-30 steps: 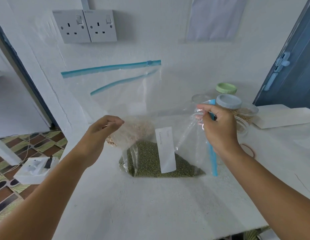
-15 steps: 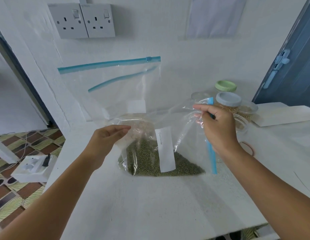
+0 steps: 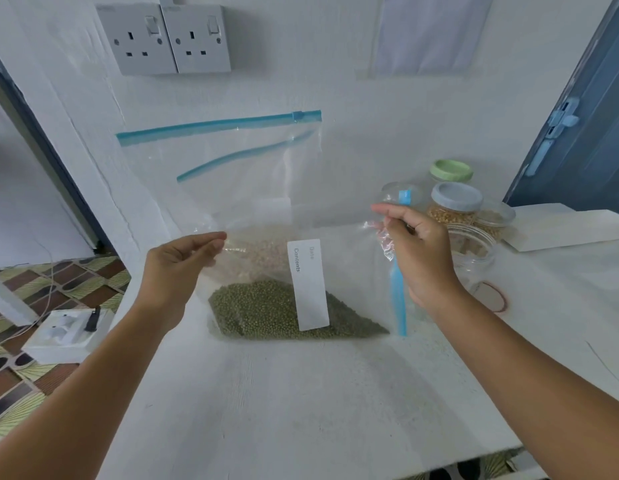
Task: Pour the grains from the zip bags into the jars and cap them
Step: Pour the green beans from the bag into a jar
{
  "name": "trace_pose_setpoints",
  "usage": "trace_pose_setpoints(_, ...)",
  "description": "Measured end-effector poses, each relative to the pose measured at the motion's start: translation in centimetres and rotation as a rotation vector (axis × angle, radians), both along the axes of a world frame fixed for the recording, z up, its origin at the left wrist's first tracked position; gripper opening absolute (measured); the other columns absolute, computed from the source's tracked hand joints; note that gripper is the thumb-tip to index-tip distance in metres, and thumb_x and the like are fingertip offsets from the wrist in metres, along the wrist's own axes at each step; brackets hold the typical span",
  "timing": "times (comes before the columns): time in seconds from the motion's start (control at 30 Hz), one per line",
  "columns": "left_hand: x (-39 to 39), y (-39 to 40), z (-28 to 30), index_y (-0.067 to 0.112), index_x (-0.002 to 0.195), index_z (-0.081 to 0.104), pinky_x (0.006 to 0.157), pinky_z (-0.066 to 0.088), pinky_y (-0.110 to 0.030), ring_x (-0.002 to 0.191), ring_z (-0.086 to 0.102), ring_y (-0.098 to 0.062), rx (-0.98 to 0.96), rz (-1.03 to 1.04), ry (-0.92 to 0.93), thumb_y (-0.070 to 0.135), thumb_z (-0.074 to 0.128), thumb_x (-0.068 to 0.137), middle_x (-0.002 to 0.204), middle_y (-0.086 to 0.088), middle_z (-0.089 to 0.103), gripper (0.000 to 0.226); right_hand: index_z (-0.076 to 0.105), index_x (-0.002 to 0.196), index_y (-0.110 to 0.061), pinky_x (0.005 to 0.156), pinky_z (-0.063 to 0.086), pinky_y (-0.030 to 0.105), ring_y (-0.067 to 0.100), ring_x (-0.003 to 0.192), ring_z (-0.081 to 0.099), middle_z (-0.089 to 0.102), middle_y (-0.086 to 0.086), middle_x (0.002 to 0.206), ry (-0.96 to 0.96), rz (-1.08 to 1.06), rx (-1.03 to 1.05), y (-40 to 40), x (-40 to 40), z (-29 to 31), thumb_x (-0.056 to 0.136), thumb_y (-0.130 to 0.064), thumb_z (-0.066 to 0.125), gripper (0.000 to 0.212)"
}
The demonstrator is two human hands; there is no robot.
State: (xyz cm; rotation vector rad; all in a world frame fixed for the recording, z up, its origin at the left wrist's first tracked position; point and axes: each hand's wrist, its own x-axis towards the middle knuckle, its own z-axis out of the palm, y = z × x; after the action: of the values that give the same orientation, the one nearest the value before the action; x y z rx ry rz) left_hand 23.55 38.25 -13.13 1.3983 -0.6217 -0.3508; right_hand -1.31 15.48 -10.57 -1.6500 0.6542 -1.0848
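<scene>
The person holds a clear zip bag of green grains (image 3: pixel 287 313) on its side on the white worktop (image 3: pixel 301 410); the left hand (image 3: pixel 176 268) pinches the bag's upper left edge between thumb and fingers, and the right hand (image 3: pixel 419 258) is clenched around the bag's blue zip strip (image 3: pixel 398 306), which runs down beneath that hand to the worktop; a white label (image 3: pixel 310 285) reading "Contents" faces the camera; behind it a second zip bag of pale grains (image 3: pixel 263 251) leans against the wall, its blue zip (image 3: pixel 218 128) at the top; to the right stand a blue-lidded jar (image 3: pixel 455 206) holding yellow grains, a green-lidded jar (image 3: pixel 451 169), and an uncapped clear jar (image 3: pixel 474 254) just behind the right hand; a rubber band (image 3: pixel 493 296) lies near the wrist
</scene>
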Motion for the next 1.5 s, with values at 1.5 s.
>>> trace_pose_setpoints(1.5, 0.5, 1.6, -1.4, 0.018, 0.102, 0.083, 0.097, 0.059, -0.032, 0.107, 0.075, -0.024, -0.055, -0.06, 0.15, 0.026, 0.084, 0.071, 0.109, -0.013, 0.079, 0.032, 0.075, 0.12, -0.014, 0.091, 0.061, 0.033, 0.028, 0.105, 0.076, 0.077, 0.002, 0.118, -0.097, 0.185, 0.393, -1.0, 0.5, -2.9, 0.094, 0.001, 0.069, 0.031)
